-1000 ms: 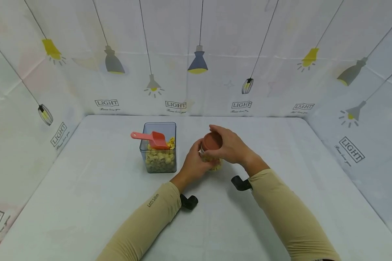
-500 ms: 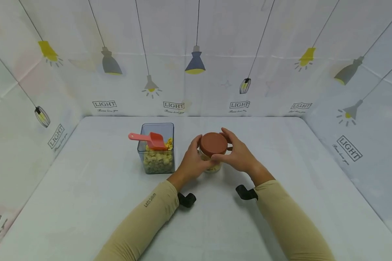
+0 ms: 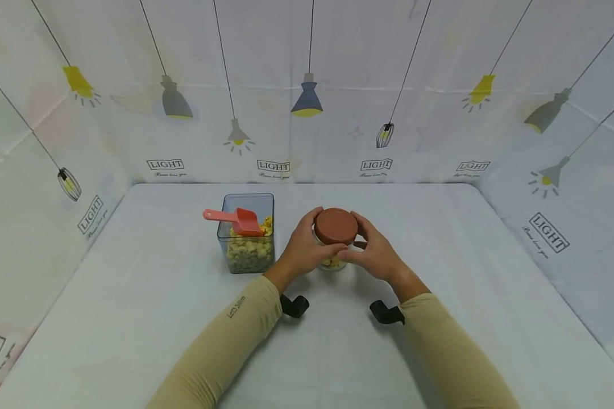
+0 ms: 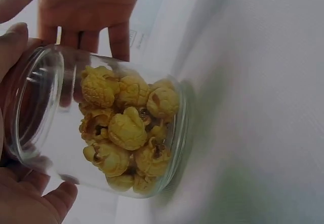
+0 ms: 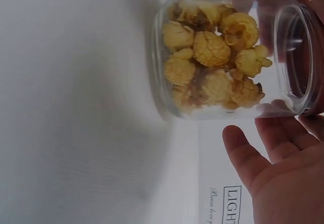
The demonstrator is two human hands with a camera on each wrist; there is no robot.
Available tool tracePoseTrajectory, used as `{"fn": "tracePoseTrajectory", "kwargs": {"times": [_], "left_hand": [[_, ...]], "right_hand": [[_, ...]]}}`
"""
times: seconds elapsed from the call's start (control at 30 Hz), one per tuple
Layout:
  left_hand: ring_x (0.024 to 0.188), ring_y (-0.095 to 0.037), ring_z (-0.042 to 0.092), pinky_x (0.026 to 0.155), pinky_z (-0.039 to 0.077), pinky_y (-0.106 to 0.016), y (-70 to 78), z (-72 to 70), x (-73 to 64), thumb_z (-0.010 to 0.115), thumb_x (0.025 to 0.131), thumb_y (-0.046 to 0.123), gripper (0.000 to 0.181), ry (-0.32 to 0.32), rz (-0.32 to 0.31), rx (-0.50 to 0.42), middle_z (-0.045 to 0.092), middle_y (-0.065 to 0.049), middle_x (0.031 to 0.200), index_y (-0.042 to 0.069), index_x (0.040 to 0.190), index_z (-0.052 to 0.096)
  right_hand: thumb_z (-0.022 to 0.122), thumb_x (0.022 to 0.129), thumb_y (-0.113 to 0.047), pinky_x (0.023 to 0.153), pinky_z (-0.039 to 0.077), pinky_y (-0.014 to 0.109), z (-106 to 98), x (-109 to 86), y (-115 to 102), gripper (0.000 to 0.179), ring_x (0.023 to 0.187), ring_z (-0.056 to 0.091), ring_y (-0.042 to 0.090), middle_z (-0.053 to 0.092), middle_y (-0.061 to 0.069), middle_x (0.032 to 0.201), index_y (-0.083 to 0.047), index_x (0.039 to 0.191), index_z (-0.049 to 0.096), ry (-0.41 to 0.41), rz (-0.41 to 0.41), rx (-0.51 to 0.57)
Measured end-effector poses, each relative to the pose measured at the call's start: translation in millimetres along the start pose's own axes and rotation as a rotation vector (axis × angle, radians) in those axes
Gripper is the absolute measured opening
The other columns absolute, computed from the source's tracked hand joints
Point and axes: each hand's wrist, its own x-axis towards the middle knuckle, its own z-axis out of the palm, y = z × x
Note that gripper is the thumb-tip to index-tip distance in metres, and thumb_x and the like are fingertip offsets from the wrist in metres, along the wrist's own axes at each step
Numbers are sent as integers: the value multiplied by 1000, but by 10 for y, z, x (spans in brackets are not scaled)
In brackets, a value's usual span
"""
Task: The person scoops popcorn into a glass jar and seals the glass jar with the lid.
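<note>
A clear glass jar point(image 4: 76, 133) with popcorn point(image 4: 126, 127) in its lower part stands upright on the table, a brown lid point(image 3: 336, 225) over its mouth. From the left, my left hand point(image 3: 303, 247) grips the jar near its neck, thumb across the front below the lid's edge. My right hand point(image 3: 377, 253) holds the lid from the other side, its thumb meeting the left thumb in front. In the right wrist view one finger point(image 5: 243, 153) of the right hand sticks out apart from the glass. Where the lid meets the jar is partly hidden by the fingers.
Left of the jar stands a clear bluish bin point(image 3: 248, 199) partly filled with popcorn. A pink scoop point(image 3: 247, 221) lies across its top, handle over the left rim. A white cloth covers the table point(image 3: 133, 272); a lamp-printed curtain point(image 3: 337, 51) rises behind.
The right hand has brought the lid from tilted above the jar to flat on its top. Both hands have then drawn in around the lid and neck. Bin and scoop stay put.
</note>
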Motion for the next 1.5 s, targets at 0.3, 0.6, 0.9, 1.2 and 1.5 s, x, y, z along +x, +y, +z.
{"fn": "tracePoseTrajectory", "kwargs": {"times": [0.3,0.6,0.9,1.2,1.5], "left_hand": [[132,-24,47,104,43,-44,9,-24,15,84,82,39,100,-18,-25,20,43,-11,148,5,156,26],[131,-24,48,104,44,-44,25,-80,58,84,81,41,100,-60,-43,34,45,-11,146,4,155,27],[133,-22,46,106,42,-46,27,-167,102,82,84,39,97,-130,-47,28,46,-6,147,6,157,26],[135,-19,44,108,41,-40,-43,-222,71,81,87,34,89,-102,-39,1,47,-7,148,5,155,31],[140,-22,38,110,38,-45,-37,-183,30,80,87,35,94,-94,-38,3,38,-10,154,6,157,25]], "right_hand": [[86,80,-28,103,41,53,130,-14,119,90,131,45,24,50,6,143,-11,153,35,52,37,-17],[83,83,-29,102,42,53,189,18,99,85,128,48,28,51,12,141,-5,150,36,107,70,-76],[82,84,-30,102,42,53,191,11,72,84,128,48,28,52,12,140,-5,150,37,112,72,-69],[83,83,-33,102,43,52,182,18,84,86,127,49,27,54,10,138,-5,149,37,121,77,-97],[83,84,-30,101,44,52,191,15,92,86,128,49,28,52,13,140,-4,150,36,117,55,-100]]}}
